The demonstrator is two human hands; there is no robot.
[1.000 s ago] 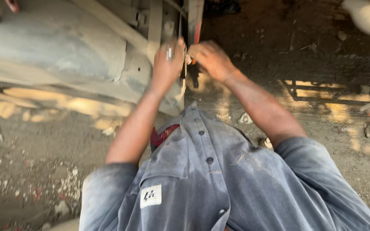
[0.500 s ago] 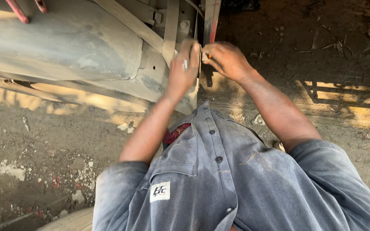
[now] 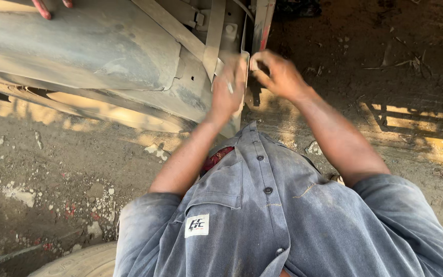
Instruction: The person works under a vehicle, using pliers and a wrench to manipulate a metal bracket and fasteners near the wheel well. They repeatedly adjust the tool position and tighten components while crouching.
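Both of my hands are raised to the rear edge of a dusty grey metal mudguard (image 3: pixel 103 46) on a vehicle. My left hand (image 3: pixel 226 95) lies against the panel's edge beside a vertical metal bracket (image 3: pixel 214 36), with a small silvery metal piece (image 3: pixel 230 87) between its fingers. My right hand (image 3: pixel 279 76) is just right of it, its fingertips pinched together at a narrow upright strip with a red edge (image 3: pixel 262 23). Motion blur hides what the right fingers hold. My grey-blue buttoned shirt (image 3: pixel 283 220) fills the lower frame.
Another person's fingertips (image 3: pixel 43 8) rest on top of the mudguard at the upper left. A tyre's edge (image 3: pixel 78 262) shows at the bottom left. The ground is dirt with scattered stones (image 3: pixel 21 195) and sunlit patches (image 3: pixel 411 128) at the right.
The view has shifted, so the mudguard and hands sit further right and lower. Both hands have stayed together at the panel's edge and are now more blurred.
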